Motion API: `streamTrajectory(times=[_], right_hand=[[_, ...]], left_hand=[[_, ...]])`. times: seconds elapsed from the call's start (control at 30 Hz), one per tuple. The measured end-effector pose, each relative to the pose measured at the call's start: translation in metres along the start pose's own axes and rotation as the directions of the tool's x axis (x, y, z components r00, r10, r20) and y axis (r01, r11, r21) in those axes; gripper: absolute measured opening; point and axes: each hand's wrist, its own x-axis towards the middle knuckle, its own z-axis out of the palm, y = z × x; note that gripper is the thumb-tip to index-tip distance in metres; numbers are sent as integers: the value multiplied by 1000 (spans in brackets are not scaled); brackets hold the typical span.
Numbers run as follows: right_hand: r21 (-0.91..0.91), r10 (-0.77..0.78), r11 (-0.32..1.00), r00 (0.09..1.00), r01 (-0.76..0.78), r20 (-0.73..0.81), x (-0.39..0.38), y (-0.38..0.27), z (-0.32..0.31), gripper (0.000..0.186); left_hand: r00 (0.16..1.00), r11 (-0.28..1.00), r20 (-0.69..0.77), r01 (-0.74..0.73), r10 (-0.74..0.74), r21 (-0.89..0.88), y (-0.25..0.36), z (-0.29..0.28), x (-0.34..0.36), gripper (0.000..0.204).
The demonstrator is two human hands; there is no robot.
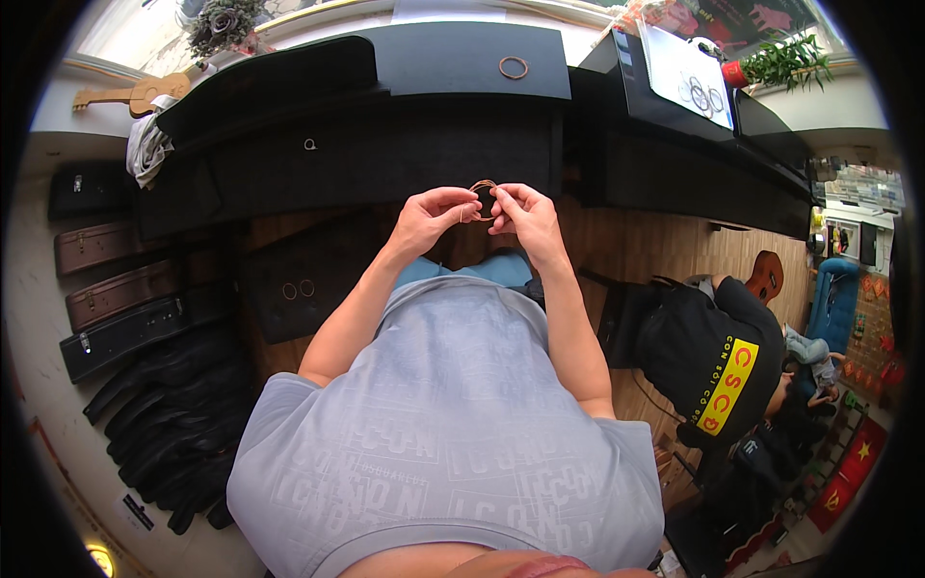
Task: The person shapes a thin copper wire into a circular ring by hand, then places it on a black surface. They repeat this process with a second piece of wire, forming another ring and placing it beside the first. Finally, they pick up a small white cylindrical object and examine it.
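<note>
In front of my body I hold a coiled, copper-coloured guitar string (484, 183) up between both hands. My left hand (431, 220) pinches the near-left side of the loop with thumb and fingers. On the opposite side, my right hand (529, 222) grips it with fingertips pressed together. A similar coil (501, 67) lies on the raised black top beyond my hands. Two more thin coils (307, 280) rest on a dark padded seat at the left. A small pale ring (309, 144) sits on the black surface ahead.
A long black cabinet (434, 130) spans the front; at its right, a white sheet (674, 72) carries several coils. Instrument cases (116, 299) line the left wall. A ukulele (145, 94) stands back left. At right sits a person in black (713, 347) near another wooden instrument (766, 276).
</note>
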Motion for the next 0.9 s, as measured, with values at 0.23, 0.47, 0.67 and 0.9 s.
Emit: streamTrajectory(times=[0.23, 0.47, 0.67, 0.9], right_hand=[[57, -11, 998, 1000, 12, -18, 3, -1, -4, 24], [70, -38, 997, 999, 40, -31, 7, -5, -7, 25], [91, -35, 995, 999, 37, -27, 11, -8, -18, 24], [126, -15, 992, 999, 11, 35, 23, -15, -39, 23]], left_hand=[[993, 1000, 120, -21, 21, -3, 11, -6, 5, 23], [993, 995, -72, 94, -97, -39, 12, 10, 14, 39], [984, 976, -87, 167, -156, 138, 12, 14, 23, 34], [953, 952, -148, 283, -265, 115, 16, 30, 40, 32]])
